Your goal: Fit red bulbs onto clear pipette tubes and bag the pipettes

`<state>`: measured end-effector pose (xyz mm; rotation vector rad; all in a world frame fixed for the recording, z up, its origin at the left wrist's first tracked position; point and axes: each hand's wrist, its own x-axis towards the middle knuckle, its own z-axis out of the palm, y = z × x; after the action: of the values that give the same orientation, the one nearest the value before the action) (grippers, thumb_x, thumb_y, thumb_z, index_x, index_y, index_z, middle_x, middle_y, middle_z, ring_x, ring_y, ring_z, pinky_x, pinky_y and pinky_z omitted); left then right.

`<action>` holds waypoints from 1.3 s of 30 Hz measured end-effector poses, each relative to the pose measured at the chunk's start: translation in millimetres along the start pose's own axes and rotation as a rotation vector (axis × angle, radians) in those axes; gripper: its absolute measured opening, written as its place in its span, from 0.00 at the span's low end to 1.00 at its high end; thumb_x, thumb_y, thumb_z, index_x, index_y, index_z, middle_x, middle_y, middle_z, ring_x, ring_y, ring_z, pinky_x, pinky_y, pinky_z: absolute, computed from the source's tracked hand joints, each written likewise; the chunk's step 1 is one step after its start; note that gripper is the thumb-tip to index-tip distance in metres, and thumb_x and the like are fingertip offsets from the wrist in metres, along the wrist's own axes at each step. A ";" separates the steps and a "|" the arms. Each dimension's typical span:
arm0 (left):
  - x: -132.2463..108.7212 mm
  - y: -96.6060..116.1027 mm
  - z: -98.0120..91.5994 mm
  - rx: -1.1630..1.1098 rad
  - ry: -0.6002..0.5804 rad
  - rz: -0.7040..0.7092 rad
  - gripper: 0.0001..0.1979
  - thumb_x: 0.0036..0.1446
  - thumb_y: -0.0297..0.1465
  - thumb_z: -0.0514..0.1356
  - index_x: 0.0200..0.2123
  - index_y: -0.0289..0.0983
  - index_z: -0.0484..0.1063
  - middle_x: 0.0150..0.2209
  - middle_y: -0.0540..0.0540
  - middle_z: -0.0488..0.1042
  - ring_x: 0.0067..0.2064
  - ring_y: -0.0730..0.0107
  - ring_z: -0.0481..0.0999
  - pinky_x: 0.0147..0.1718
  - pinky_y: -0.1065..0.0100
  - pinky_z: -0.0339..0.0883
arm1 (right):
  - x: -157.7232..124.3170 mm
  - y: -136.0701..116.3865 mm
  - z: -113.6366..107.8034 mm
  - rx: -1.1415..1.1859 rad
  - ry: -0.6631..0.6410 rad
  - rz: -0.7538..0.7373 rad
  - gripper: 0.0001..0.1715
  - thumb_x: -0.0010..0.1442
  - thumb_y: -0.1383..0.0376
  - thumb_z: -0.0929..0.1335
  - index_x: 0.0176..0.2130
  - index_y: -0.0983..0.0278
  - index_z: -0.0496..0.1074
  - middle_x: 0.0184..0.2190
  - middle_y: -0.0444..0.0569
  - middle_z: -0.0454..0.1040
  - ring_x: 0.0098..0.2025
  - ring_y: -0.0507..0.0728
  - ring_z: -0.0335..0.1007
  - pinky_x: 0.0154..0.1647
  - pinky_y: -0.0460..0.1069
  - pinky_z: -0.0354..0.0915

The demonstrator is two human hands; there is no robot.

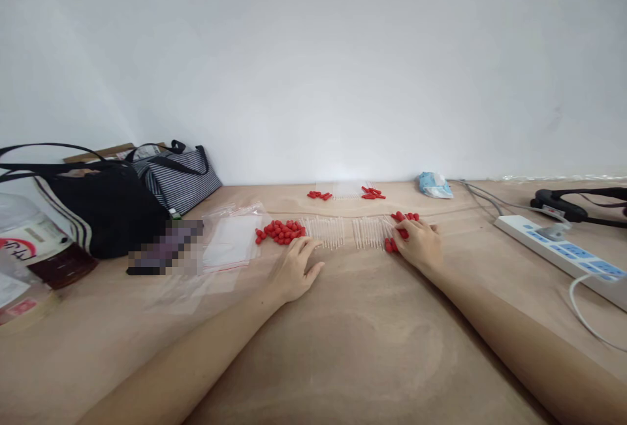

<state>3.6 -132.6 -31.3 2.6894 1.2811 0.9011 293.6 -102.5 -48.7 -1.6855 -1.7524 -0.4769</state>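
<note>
My left hand (295,269) lies low over the table, fingers extended and slightly apart. Its fingertips are at the lower left end of a row of thin white sticks (329,232). Just beyond that hand is a heap of small, rounded red pieces (281,232). On the right, my right hand (418,242) is closed, its fingers curled down at the end of a second row of white sticks (368,233). Red pieces (406,217) lie around its fingertips, and the fingers hide whatever is between them.
Farther back, a clear bag (349,188) of sticks lies between two small groups of red tubes (373,193). Plastic zip bags (230,242), a phone-like object (166,249), bags (181,177) and a bottle (44,242) stand left. Right are a blue-white packet (435,185) and power strip (558,252).
</note>
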 end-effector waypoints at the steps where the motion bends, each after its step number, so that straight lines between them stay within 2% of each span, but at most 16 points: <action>1: 0.2 0.1 -0.3 -0.002 -0.004 0.001 0.16 0.53 0.29 0.54 0.47 0.39 0.61 0.45 0.43 0.63 0.47 0.61 0.63 0.46 0.58 0.61 | -2.8 -2.2 -0.8 -0.015 -0.022 -0.006 0.13 0.53 0.60 0.60 0.27 0.62 0.70 0.28 0.50 0.73 0.33 0.58 0.63 0.37 0.52 0.49; 6: 1.6 0.1 -0.5 -0.009 -0.008 0.031 0.12 0.53 0.29 0.54 0.43 0.38 0.64 0.42 0.43 0.64 0.46 0.62 0.63 0.46 0.58 0.61 | -7.8 -8.4 -6.3 -0.033 -0.069 0.006 0.17 0.54 0.57 0.59 0.25 0.62 0.71 0.26 0.49 0.74 0.33 0.58 0.63 0.38 0.53 0.47; 12: 1.9 -0.6 1.7 -0.007 -0.006 0.054 0.07 0.53 0.29 0.54 0.37 0.37 0.67 0.40 0.44 0.65 0.44 0.63 0.63 0.44 0.59 0.61 | 21.0 12.3 2.1 -0.070 -0.126 0.093 0.16 0.56 0.61 0.58 0.33 0.61 0.73 0.31 0.51 0.72 0.37 0.59 0.62 0.37 0.54 0.49; 16: 1.7 -1.1 3.1 -0.005 -0.003 0.051 0.05 0.53 0.29 0.54 0.34 0.36 0.68 0.40 0.43 0.65 0.43 0.63 0.64 0.44 0.60 0.61 | 44.0 23.2 15.6 -0.210 -0.267 0.012 0.15 0.55 0.65 0.60 0.36 0.61 0.74 0.39 0.56 0.69 0.42 0.63 0.58 0.38 0.57 0.50; 20: 1.3 -1.0 3.1 0.003 -0.007 0.046 0.05 0.53 0.29 0.54 0.33 0.36 0.68 0.40 0.43 0.65 0.44 0.62 0.64 0.43 0.59 0.61 | 56.4 20.2 26.0 -0.347 -0.414 -0.056 0.15 0.52 0.71 0.60 0.35 0.63 0.74 0.42 0.58 0.66 0.45 0.65 0.56 0.40 0.59 0.50; 26: 0.5 -1.4 3.2 -0.007 -0.007 0.054 0.05 0.53 0.29 0.54 0.33 0.36 0.69 0.41 0.43 0.65 0.44 0.62 0.64 0.44 0.59 0.61 | 66.1 11.1 33.7 -0.375 -0.535 0.000 0.15 0.52 0.71 0.59 0.36 0.67 0.73 0.42 0.58 0.65 0.47 0.64 0.55 0.43 0.59 0.50; 31: 0.2 -2.0 3.7 0.001 -0.007 0.054 0.05 0.53 0.29 0.54 0.33 0.36 0.69 0.41 0.43 0.65 0.44 0.62 0.63 0.44 0.59 0.60 | 66.4 12.0 39.8 -0.275 -0.473 0.182 0.15 0.52 0.69 0.60 0.36 0.67 0.73 0.41 0.59 0.66 0.47 0.65 0.55 0.43 0.59 0.52; 36: 1.8 1.0 3.0 0.044 0.019 0.051 0.05 0.52 0.29 0.55 0.33 0.36 0.69 0.40 0.43 0.66 0.43 0.62 0.64 0.42 0.60 0.60 | 65.4 14.8 38.6 0.057 -0.219 0.356 0.12 0.50 0.62 0.62 0.30 0.65 0.73 0.38 0.56 0.68 0.45 0.64 0.58 0.42 0.58 0.56; 39: 10.3 6.9 4.7 0.151 0.093 -0.035 0.04 0.51 0.30 0.56 0.30 0.37 0.70 0.36 0.45 0.68 0.39 0.62 0.64 0.38 0.60 0.59 | 63.7 12.9 34.4 0.322 -0.067 0.375 0.14 0.51 0.60 0.61 0.30 0.66 0.70 0.33 0.53 0.69 0.39 0.60 0.63 0.39 0.54 0.59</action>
<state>15.9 -128.7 -28.3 2.7568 1.4667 0.9733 301.9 -31.1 -33.1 -1.7501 -1.4175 0.0300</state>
